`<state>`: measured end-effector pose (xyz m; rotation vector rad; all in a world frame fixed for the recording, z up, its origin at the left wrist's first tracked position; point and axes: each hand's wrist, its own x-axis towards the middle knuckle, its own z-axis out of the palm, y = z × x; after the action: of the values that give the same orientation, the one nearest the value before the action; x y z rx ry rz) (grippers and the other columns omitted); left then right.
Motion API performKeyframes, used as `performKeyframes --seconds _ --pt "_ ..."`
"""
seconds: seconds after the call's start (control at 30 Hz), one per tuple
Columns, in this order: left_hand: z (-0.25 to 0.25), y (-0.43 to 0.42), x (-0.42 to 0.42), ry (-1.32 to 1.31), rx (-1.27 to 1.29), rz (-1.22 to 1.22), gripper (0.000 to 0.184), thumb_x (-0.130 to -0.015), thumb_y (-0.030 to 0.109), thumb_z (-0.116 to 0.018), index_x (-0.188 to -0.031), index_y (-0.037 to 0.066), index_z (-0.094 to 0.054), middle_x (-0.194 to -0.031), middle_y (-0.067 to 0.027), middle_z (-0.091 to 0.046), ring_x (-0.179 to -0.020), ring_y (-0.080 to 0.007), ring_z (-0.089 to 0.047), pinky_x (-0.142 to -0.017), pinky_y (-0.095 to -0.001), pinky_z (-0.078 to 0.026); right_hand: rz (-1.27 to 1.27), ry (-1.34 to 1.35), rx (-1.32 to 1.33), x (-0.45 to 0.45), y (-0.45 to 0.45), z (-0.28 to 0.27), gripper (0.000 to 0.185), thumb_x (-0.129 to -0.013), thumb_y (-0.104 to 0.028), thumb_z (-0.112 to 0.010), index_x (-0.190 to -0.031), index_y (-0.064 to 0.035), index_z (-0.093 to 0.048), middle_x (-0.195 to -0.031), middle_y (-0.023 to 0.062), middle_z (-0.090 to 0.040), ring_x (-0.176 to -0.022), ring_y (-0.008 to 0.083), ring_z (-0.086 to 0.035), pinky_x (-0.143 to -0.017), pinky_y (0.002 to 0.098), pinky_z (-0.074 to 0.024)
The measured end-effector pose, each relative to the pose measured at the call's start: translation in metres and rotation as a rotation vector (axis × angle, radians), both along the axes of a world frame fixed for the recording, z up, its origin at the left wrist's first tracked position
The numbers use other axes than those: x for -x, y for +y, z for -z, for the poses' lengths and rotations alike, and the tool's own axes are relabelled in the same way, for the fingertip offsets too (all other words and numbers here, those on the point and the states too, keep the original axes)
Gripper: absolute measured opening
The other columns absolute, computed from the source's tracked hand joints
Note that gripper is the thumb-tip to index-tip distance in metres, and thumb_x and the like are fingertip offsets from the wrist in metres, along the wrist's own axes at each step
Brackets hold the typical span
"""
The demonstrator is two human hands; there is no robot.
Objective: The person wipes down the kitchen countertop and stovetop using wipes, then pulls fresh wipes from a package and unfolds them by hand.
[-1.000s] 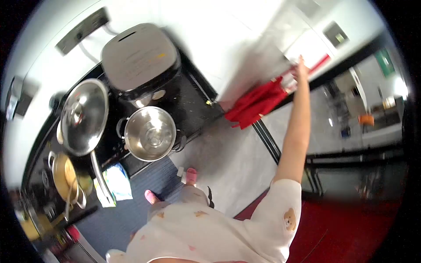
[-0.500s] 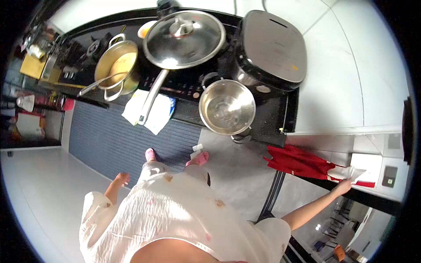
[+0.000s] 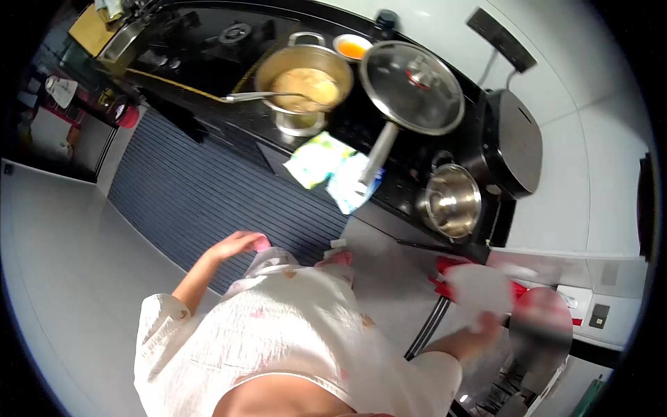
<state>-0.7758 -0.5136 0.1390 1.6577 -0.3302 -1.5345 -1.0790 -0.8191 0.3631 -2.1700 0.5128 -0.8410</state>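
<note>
My left hand point(image 3: 240, 245) hangs low over the dark ribbed mat point(image 3: 180, 174), holding nothing, its fingers loosely stretched beside a pink slipper point(image 3: 262, 242). My right hand point(image 3: 488, 328) is smeared by motion at the lower right. A white tissue point(image 3: 479, 288), also blurred, extends from its fingers in front of a red cloth point(image 3: 445, 267). To the right of this hand is a blurred red and grey rounded shape point(image 3: 542, 326) whose kind I cannot make out.
On the black counter stand a soup pot point(image 3: 306, 76) with a ladle point(image 3: 250, 96), a lidded frying pan point(image 3: 413, 83), an empty steel pot point(image 3: 451, 201) and a cooker point(image 3: 511, 142). A bowl point(image 3: 352, 48) of orange liquid sits behind. Two packets point(image 3: 319, 160) lie at the edge beneath the pan handle.
My right hand has moved left, away from the wall by the red cloth, bringing the white tissue with it. My left hand has risen forward. The view has turned, shifting the counter rightward.
</note>
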Motion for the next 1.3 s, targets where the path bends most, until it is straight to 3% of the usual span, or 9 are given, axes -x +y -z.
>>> performKeyframes --seconds 0.07,0.17,0.43,0.53,0.73,0.87,1.07,1.13,1.3 --pt "-0.032 -0.009 -0.016 0.114 0.480 0.057 0.054 -0.083 0.041 -0.048 -0.122 0.003 -0.041 -0.122 -0.0119 -0.045 -0.115 -0.0218 -0.039 -0.093 -0.0331 -0.033 -0.766 -0.021 -0.480 -0.103 0.055 0.020 0.030 -0.071 -0.013 -0.048 -0.096 0.0034 -0.053 -0.087 0.0103 -0.057 -0.079 0.0178 -0.053 -0.069 0.0300 -0.0423" --pt "-0.090 -0.007 -0.030 0.361 0.906 0.076 0.093 -0.066 0.054 -0.060 -0.132 0.002 -0.019 -0.134 -0.0139 -0.027 -0.124 -0.0239 -0.024 -0.101 -0.0387 -0.019 -1.125 0.130 -0.891 -0.208 0.119 0.064 0.031 -0.069 -0.005 -0.050 -0.099 0.0020 -0.052 -0.089 0.0081 -0.056 -0.081 0.0173 -0.053 -0.070 0.0296 -0.0428" --pt "-0.073 0.068 -0.088 0.648 0.891 -0.322 0.115 -0.049 0.069 -0.063 -0.129 -0.002 -0.021 -0.131 -0.0173 -0.029 -0.121 -0.0280 -0.029 -0.100 -0.0420 -0.022 -1.100 0.503 -1.618 -0.360 0.186 0.136 0.061 -0.060 -0.016 -0.048 -0.116 0.0081 -0.040 -0.110 0.0182 -0.051 -0.102 0.0253 -0.050 -0.090 0.0334 -0.0370" --pt "-0.052 0.077 -0.122 0.869 0.897 -0.389 0.105 -0.062 0.057 -0.063 -0.131 -0.002 -0.010 -0.135 -0.0172 -0.019 -0.125 -0.0277 -0.020 -0.102 -0.0414 -0.020 -1.153 0.355 -1.766 -0.400 0.201 0.133 0.061 -0.061 -0.017 -0.046 -0.116 0.0081 -0.040 -0.111 0.0196 -0.051 -0.103 0.0278 -0.049 -0.092 0.0350 -0.0357" --pt "-0.057 0.103 -0.221 0.832 0.803 -0.873 0.058 -0.068 0.012 -0.059 -0.118 -0.006 -0.038 -0.111 -0.0193 -0.050 -0.103 -0.0311 -0.049 -0.091 -0.0396 -0.038 -0.784 0.218 -1.942 -0.475 0.204 0.153 0.059 -0.065 -0.020 -0.044 -0.117 0.0086 -0.039 -0.111 0.0207 -0.051 -0.104 0.0300 -0.048 -0.093 0.0363 -0.0341" --pt "-0.109 0.124 -0.313 0.066 0.641 -1.053 0.049 -0.076 0.017 -0.056 -0.116 -0.006 -0.039 -0.110 -0.0171 -0.050 -0.102 -0.0265 -0.050 -0.088 -0.0358 -0.041 -1.181 0.033 -1.915 -0.535 0.195 0.184 0.038 -0.082 -0.034 -0.034 -0.075 -0.0003 -0.050 -0.077 0.0138 -0.056 -0.075 0.0247 -0.055 -0.068 0.0340 -0.0433" --pt "-0.153 0.066 -0.477 -1.069 0.952 -1.368 0.039 -0.078 0.016 -0.058 -0.107 -0.007 -0.047 -0.103 -0.0156 -0.054 -0.091 -0.0221 -0.055 -0.080 -0.0332 -0.046 -0.609 0.342 -1.517 -0.548 0.181 0.190 0.037 -0.088 -0.028 -0.030 -0.069 -0.0031 -0.050 -0.067 0.0064 -0.053 -0.062 0.0130 -0.051 -0.062 0.0236 -0.0411" --pt "-0.154 0.002 -0.529 -1.943 0.241 -0.898 0.041 -0.072 0.017 -0.066 -0.103 -0.006 -0.051 -0.098 -0.0152 -0.056 -0.089 -0.0216 -0.056 -0.077 -0.0320 -0.046 -0.413 0.382 -1.581 -0.543 0.178 0.196 0.037 -0.088 -0.028 -0.031 -0.069 -0.0035 -0.052 -0.066 0.0066 -0.053 -0.062 0.0135 -0.051 -0.062 0.0238 -0.0410" --pt "-0.108 -0.213 -0.643 -1.522 0.677 -0.436 0.032 -0.080 0.019 -0.052 -0.105 -0.001 -0.049 -0.105 -0.0196 -0.053 -0.097 -0.0327 -0.051 -0.084 -0.0341 -0.039 0.030 0.163 -1.563 -0.519 0.187 0.254 0.038 -0.088 -0.031 -0.034 -0.069 -0.0037 -0.053 -0.066 0.0082 -0.055 -0.063 0.0166 -0.053 -0.062 0.0267 -0.0420"
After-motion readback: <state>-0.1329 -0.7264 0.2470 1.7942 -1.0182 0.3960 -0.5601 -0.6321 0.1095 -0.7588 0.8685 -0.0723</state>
